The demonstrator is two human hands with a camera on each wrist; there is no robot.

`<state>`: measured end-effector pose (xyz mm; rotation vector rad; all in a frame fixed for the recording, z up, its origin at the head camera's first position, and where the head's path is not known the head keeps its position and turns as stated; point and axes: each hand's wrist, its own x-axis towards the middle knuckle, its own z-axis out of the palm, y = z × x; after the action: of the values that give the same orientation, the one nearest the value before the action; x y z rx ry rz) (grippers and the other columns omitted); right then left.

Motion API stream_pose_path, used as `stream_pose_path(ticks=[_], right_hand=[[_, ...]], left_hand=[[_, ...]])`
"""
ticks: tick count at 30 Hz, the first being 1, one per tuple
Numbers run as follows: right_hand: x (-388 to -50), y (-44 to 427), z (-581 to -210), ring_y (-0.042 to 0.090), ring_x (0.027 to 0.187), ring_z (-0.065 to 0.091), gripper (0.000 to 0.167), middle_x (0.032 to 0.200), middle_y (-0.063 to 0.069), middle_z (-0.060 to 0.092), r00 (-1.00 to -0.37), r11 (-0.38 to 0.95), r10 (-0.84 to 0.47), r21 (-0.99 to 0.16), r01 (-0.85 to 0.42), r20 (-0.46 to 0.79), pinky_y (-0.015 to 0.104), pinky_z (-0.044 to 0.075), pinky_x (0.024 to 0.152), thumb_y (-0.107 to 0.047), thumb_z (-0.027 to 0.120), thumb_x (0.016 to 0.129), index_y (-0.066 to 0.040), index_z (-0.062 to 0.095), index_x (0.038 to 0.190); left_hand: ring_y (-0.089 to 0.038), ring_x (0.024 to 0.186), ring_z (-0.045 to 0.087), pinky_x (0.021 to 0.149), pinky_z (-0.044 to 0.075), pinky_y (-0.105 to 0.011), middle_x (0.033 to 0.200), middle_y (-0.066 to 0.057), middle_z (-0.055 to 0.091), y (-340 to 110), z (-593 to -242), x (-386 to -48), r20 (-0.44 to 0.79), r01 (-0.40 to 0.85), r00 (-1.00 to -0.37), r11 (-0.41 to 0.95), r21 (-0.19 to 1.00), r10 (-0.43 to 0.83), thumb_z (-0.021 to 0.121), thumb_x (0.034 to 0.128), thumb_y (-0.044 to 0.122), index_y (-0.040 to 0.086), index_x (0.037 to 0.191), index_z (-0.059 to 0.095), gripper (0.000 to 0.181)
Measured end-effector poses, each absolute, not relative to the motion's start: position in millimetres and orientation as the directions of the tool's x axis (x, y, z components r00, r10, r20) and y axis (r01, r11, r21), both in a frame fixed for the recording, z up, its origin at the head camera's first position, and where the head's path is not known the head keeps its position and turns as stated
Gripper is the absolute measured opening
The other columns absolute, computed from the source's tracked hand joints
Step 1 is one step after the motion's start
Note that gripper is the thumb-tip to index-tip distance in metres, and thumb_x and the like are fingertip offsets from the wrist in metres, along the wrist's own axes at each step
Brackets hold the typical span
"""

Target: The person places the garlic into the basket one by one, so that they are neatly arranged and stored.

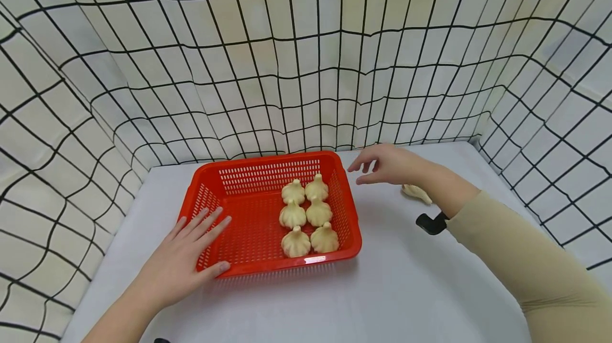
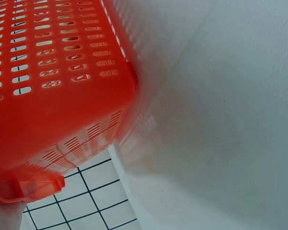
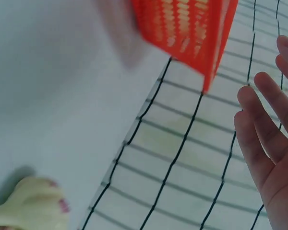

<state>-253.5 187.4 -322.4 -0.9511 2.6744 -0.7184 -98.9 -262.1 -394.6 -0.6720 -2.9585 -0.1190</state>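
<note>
Garlic bulbs [image 1: 292, 215]: six in, one out

Lower left: left hand [image 1: 179, 260], fingers spread over the red basket [image 1: 244, 229]'s left end. Six bulbs inside it, mid-frame. Right of center: loose bulb [image 1: 417, 193] on the worktop [image 1: 392, 290], near the right hand [image 1: 389, 165], its fingers loosely parted. Black netting [image 1: 340, 30] up top.

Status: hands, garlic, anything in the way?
Left hand at left side of red basket; right hand empty, just outside its right side. Six garlic bulbs inside. Loose bulb on table, partly hidden by right forearm.
</note>
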Motion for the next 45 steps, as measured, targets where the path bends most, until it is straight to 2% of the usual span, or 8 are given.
stream_pose_path(ticks=[6,13,19,28,36,45], right_hand=[[-253,234,-336,0.016,0.099,0.062,0.027,0.109,-0.01,0.068,-0.828,0.733,-0.557,-0.505,-0.456,-0.062,0.034,0.055,0.083,-0.027,0.078,0.087,-0.026,0.074,0.114],[-245,283,-348,0.017,0.096,0.063,0.03,0.112,-0.004,0.067,-0.884,0.795,-0.46,-0.48,-0.37,-0.082,0.033,0.055,0.078,-0.031,0.077,0.087,-0.023,0.074,0.116],[-240,312,-351,0.019,0.095,0.064,0.033,0.116,0.003,0.067,-0.9,0.817,-0.427,-0.463,-0.343,-0.087,0.033,0.054,0.075,-0.03,0.076,0.089,-0.017,0.072,0.119],[-243,324,-355,0.024,0.099,0.063,0.033,0.116,0.002,0.067,-0.907,0.84,-0.409,-0.429,-0.332,-0.1,0.033,0.054,0.073,-0.028,0.076,0.089,-0.016,0.072,0.12],[-254,320,-367,0.032,0.113,0.059,0.036,0.129,0.009,0.063,-0.894,0.86,-0.437,-0.339,-0.382,-0.099,0.053,0.049,0.092,-0.029,0.076,0.089,-0.017,0.071,0.122],[-265,314,-381,0.036,0.12,0.056,0.038,0.131,0.013,0.06,-0.875,0.864,-0.468,-0.27,-0.425,-0.121,0.058,0.044,0.1,-0.025,0.076,0.088,-0.014,0.07,0.123]], left_hand=[[-0.037,0.146,0.026,0.122,-0.006,-0.043,0.162,-0.005,0.027,-260,-394,-97,0.135,0.443,-0.891,0.895,0.057,0.433,0.052,0.0876,0.072,0.023,0.155,0.036,0.086],[-0.037,0.146,0.027,0.122,-0.004,-0.044,0.162,-0.005,0.028,-261,-393,-98,0.135,0.439,-0.893,0.897,0.049,0.43,0.052,0.0869,0.073,0.023,0.155,0.036,0.086],[-0.037,0.145,0.028,0.122,-0.005,-0.042,0.161,-0.005,0.029,-261,-394,-97,0.147,0.445,-0.888,0.894,0.045,0.435,0.053,0.0871,0.072,0.023,0.155,0.037,0.085],[-0.036,0.147,0.025,0.122,-0.004,-0.044,0.162,-0.005,0.026,-261,-392,-98,0.12,0.438,-0.895,0.897,0.05,0.43,0.05,0.0873,0.074,0.023,0.155,0.036,0.086],[-0.036,0.146,0.026,0.122,-0.002,-0.045,0.162,-0.004,0.027,-261,-393,-98,0.133,0.44,-0.893,0.897,0.05,0.43,0.052,0.0876,0.073,0.023,0.155,0.036,0.085],[-0.036,0.147,0.025,0.122,-0.003,-0.044,0.163,-0.003,0.025,-261,-393,-97,0.12,0.431,-0.898,0.901,0.049,0.423,0.05,0.0872,0.075,0.024,0.155,0.035,0.086]])
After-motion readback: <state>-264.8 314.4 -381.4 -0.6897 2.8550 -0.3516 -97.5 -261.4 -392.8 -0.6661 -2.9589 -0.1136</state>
